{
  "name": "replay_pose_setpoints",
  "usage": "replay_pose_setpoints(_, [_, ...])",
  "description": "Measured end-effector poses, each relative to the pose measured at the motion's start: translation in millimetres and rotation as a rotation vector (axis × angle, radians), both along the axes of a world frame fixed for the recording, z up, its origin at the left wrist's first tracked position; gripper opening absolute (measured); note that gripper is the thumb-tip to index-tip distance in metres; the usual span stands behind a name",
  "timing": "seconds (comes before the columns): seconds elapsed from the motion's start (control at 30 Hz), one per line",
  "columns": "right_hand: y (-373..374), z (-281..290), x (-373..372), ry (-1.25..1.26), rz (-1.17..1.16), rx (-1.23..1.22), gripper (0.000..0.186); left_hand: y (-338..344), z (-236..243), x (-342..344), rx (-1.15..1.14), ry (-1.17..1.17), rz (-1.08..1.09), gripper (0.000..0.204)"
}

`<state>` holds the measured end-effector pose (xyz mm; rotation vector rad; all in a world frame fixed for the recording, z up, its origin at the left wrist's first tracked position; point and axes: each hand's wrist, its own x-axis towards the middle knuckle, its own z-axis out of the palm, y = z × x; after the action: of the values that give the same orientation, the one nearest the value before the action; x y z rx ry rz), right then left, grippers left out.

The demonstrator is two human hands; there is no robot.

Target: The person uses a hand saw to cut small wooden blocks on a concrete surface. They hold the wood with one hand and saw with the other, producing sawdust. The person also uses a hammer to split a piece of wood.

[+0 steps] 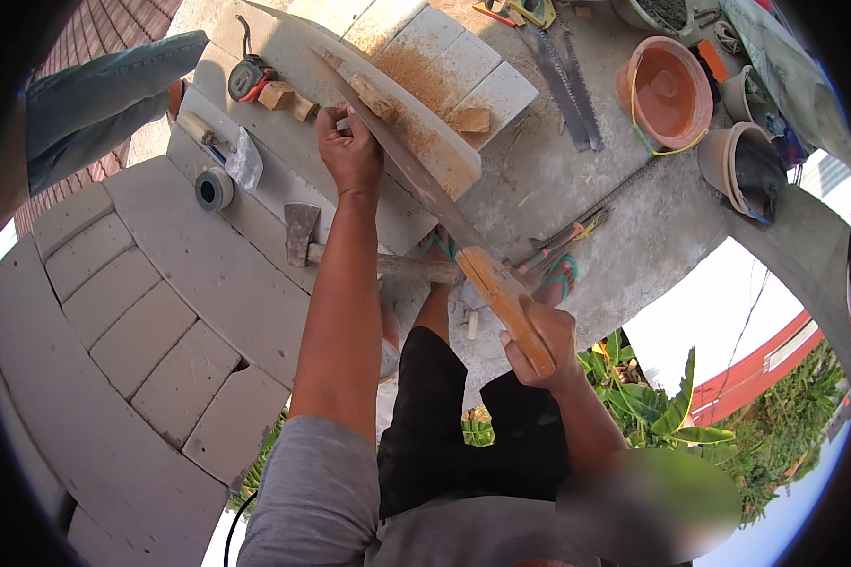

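My right hand (544, 345) is wrapped round the wooden handle of a long machete (430, 194), its brownish blade slanting up and left across the pale block surface. Close beside the blade, my left hand (350, 151) has its fingers pinched together; what they hold, if anything, is hidden. A small wood block (373, 97) lies against the blade's far side. Another wood piece (470, 120) rests to the right, with sawdust (411, 76) scattered around. Two more wood offcuts (288, 100) sit left of my left hand. Under my left forearm lies an axe (302, 231) with a wooden handle.
A tape measure (248, 79), a roll of tape (214, 189) and a cream-handled tool (197, 128) lie on the left blocks. Handsaws (563, 85) rest on the concrete floor, near a bucket of reddish liquid (624, 90). Another person's trouser leg (104, 104) reaches in at upper left.
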<state>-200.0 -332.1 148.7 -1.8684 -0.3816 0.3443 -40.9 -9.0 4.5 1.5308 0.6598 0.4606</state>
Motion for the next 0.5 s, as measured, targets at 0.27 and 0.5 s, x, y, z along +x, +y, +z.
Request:
replay_pose_setpoints(0.27, [69,-31,85,0.042,-0.043,0.103,0.008,-12,5,6,-0.062,0.012,-0.025,0.006])
replay_pose_setpoints(0.5, [-5,-1,-3,-0.043,0.016,-0.009,0.012,7,-9,0,0.119,0.066,0.039,0.009])
